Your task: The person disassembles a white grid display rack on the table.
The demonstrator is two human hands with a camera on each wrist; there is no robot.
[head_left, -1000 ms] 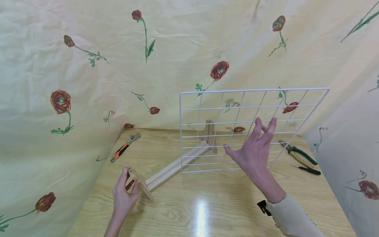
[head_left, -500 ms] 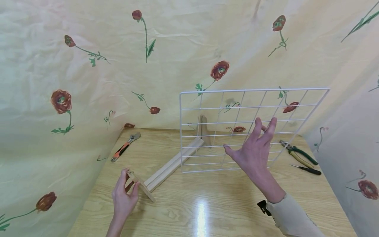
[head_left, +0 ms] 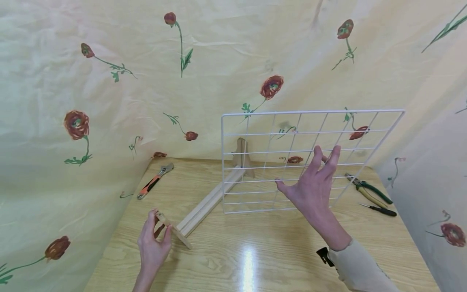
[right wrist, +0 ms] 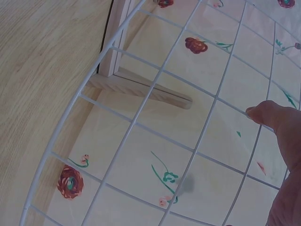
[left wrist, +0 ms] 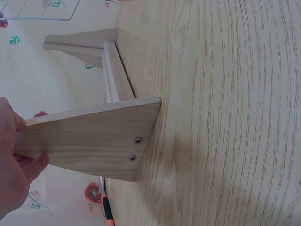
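Note:
My left hand point(head_left: 151, 245) pinches the upper part of a wooden end piece point(head_left: 178, 234) between thumb and fingers. Two screw heads point(left wrist: 138, 140) show on its outer face in the left wrist view. From this board a pale grooved wooden rail point(head_left: 211, 202) runs back along the table to a second upright end piece point(head_left: 240, 147), seen partly through the mesh. My right hand point(head_left: 313, 190) holds a white wire grid panel point(head_left: 313, 112) up in front of the far end, its thumb and fingers spread across the wires. Some of its fingers are hidden.
An adjustable wrench point(head_left: 155, 181) with orange-and-black handle lies at the table's back left. On the right are pliers point(head_left: 368, 190) with green and yellowish handles and a black-handled screwdriver point(head_left: 381, 209). Floral cloth point(head_left: 219, 61) rises behind the table and at both sides.
The far end of the wooden frame has swung left behind the grid while my left hand keeps its pinch on the near end. My right hand and the grid have barely moved.

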